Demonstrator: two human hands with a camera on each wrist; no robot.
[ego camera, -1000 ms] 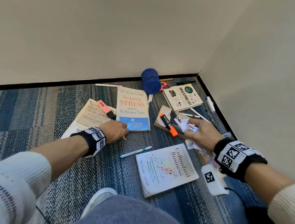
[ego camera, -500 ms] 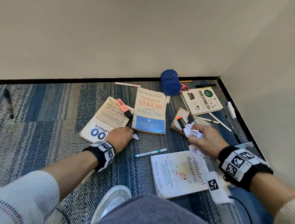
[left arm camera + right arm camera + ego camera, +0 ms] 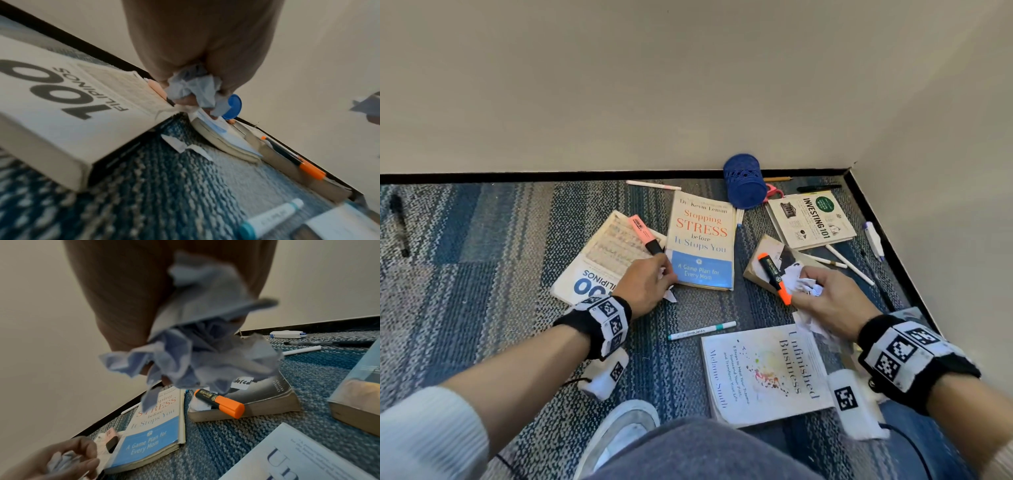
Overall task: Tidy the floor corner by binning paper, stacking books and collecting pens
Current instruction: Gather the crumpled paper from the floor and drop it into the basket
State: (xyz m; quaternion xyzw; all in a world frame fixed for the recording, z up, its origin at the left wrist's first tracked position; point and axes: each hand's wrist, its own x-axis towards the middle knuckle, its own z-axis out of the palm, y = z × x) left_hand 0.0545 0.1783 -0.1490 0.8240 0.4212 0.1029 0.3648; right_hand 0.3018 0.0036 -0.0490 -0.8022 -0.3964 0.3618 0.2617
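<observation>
Blue carpet (image 3: 482, 274) holds 1 loose paper scrap (image 3: 670, 295), touching the left hand (image 3: 643, 287). Both hands already squeeze paper: left wad (image 3: 193, 91), right hand (image 3: 832, 301) wad (image 3: 803, 282).

White ribbed sleeves (image 3: 424, 431), black tag-marked wristbands (image 3: 602, 322)

Head cam looks down fwd at the floor corner, mid-range. Both wrist cams sit low, v. close behind the fingers. All three share the orange highlighter (image 3: 774, 278) and Stopping Stress book (image 3: 702, 240).
</observation>
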